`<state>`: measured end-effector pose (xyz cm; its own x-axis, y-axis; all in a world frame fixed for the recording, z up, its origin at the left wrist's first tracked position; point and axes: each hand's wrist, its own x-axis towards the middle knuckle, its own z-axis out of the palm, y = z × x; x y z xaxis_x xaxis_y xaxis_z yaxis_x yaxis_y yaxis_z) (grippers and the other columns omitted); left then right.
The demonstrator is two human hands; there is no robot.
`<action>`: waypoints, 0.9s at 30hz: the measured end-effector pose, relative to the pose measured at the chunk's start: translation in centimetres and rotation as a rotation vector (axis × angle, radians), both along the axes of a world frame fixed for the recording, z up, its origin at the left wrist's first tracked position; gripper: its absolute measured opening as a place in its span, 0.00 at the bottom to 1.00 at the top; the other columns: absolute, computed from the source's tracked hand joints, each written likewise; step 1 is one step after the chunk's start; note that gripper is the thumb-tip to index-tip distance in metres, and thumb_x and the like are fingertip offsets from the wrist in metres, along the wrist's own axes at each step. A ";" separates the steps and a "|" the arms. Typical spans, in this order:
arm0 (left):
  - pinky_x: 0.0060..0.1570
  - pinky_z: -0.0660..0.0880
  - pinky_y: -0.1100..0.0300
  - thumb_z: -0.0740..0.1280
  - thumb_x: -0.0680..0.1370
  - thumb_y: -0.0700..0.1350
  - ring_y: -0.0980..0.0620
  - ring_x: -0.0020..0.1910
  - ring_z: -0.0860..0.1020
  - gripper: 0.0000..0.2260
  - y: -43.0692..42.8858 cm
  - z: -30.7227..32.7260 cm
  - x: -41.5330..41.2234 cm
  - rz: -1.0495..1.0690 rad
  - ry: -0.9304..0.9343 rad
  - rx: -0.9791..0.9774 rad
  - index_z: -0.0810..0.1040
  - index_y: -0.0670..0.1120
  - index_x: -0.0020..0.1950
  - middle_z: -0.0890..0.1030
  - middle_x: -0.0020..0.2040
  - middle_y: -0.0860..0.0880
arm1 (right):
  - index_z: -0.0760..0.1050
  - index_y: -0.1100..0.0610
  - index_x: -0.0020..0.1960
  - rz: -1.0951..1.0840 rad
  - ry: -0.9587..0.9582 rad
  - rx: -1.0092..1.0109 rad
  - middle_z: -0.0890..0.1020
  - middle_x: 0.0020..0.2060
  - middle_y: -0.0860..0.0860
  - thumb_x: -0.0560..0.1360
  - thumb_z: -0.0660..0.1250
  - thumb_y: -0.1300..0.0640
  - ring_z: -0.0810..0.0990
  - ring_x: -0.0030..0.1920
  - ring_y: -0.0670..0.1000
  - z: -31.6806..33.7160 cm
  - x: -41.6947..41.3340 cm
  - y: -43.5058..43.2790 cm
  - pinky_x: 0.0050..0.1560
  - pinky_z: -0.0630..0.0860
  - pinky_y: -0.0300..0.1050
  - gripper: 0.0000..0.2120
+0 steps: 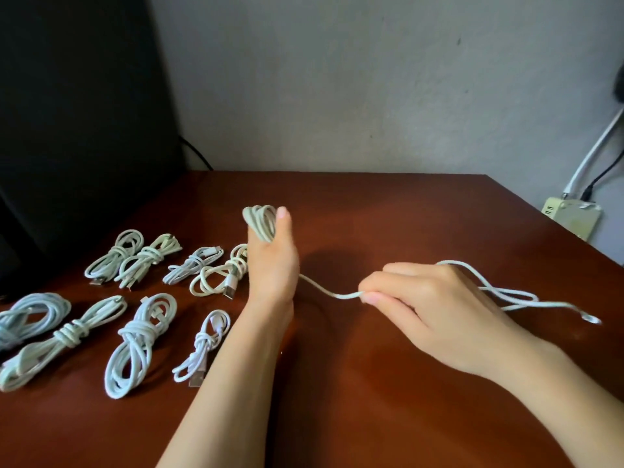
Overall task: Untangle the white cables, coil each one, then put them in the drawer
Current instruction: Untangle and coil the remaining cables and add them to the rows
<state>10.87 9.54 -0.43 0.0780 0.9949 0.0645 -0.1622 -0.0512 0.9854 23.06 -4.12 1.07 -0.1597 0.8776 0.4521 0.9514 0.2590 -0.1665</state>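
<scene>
Left hand (273,261) is raised off the table (388,400) w/ several loops of the white cable (332,293) wound round its fingers. The thumb stands up beside the coil (260,221), so it's grasping that coil. The fingers themselves are mostly hidden from me. Right hand (422,298) pinches the same cable btwn thumb and curled fingers, a short sagging span away from the left wrist. Behind the right hand the free tail (521,292) lies in loose crossing curves on the table. It ends at a plug (591,319), too blurred for me to tell the type.

8 finished bundles (138,342) sit in 2 rows at the left, each wrapped round its own waist. No drawer in view.

Handling, as I judge it: the cable is light, thin, limp and smooth-jacketed. It'll prob. slide through a loose pinch easily, and the loops may spring off the fingers if the thumb lets go. Best hold is on the cord itself, near the coil, feeding slack w/o yanking. The plug is the stiff, fragile bit, so I'd not pull there. The crossed tail could snag into a knot if drawn fast, so I'd watch it.
</scene>
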 end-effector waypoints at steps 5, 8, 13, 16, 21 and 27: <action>0.43 0.71 0.58 0.59 0.81 0.55 0.58 0.38 0.71 0.10 -0.8 0.1 0.1 -0.262 0.223 0.171 0.72 0.51 0.45 0.72 0.38 0.54 | 0.80 0.56 0.42 0.150 0.281 0.029 0.79 0.35 0.43 0.77 0.59 0.55 0.76 0.37 0.37 0.6 -0.7 -0.3 0.38 0.67 0.26 0.13; 0.32 0.68 0.63 0.60 0.79 0.59 0.56 0.32 0.68 0.15 -1.3 0.0 0.2 -0.522 0.254 0.071 0.74 0.47 0.46 0.69 0.35 0.51 | 0.80 0.59 0.39 0.152 0.357 0.129 0.77 0.33 0.42 0.76 0.60 0.58 0.73 0.33 0.34 1.1 -0.4 -0.4 0.37 0.63 0.22 0.13; 0.30 0.66 0.66 0.58 0.74 0.65 0.56 0.29 0.64 0.23 -2.4 0.6 0.3 -0.866 0.227 -0.073 0.72 0.45 0.43 0.67 0.31 0.52 | 0.78 0.52 0.39 0.082 0.486 0.218 0.78 0.34 0.44 0.77 0.60 0.55 0.75 0.34 0.40 1.5 0.4 -0.2 0.37 0.66 0.27 0.12; 0.29 0.65 0.66 0.56 0.67 0.70 0.57 0.28 0.64 0.30 -2.7 0.7 0.2 -1.016 0.271 -0.099 0.72 0.44 0.48 0.67 0.32 0.52 | 0.78 0.55 0.38 0.062 0.591 0.183 0.78 0.33 0.44 0.78 0.62 0.58 0.76 0.33 0.40 1.3 0.5 0.0 0.36 0.66 0.26 0.11; 0.26 0.67 0.68 0.51 0.66 0.75 0.59 0.27 0.66 0.36 -3.2 0.6 0.2 -1.240 0.235 -0.207 0.74 0.44 0.50 0.68 0.33 0.51 | 0.78 0.60 0.37 -0.010 0.759 0.142 0.74 0.24 0.47 0.76 0.61 0.56 0.71 0.25 0.40 1.3 0.4 0.4 0.30 0.63 0.26 0.13; 0.23 0.65 0.71 0.63 0.54 0.80 0.60 0.25 0.63 0.42 -3.7 0.7 0.5 -1.389 0.143 -0.303 0.74 0.45 0.48 0.68 0.32 0.52 | 0.78 0.62 0.36 -0.081 0.928 0.093 0.71 0.20 0.44 0.78 0.63 0.60 0.67 0.21 0.43 1.0 0.9 0.9 0.27 0.64 0.31 0.14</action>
<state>11.40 5.84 0.26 0.9711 0.0806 -0.2245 0.1947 0.2758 0.9413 23.95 -3.24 2.07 0.3598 0.8244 0.4369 0.4643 0.2480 -0.8503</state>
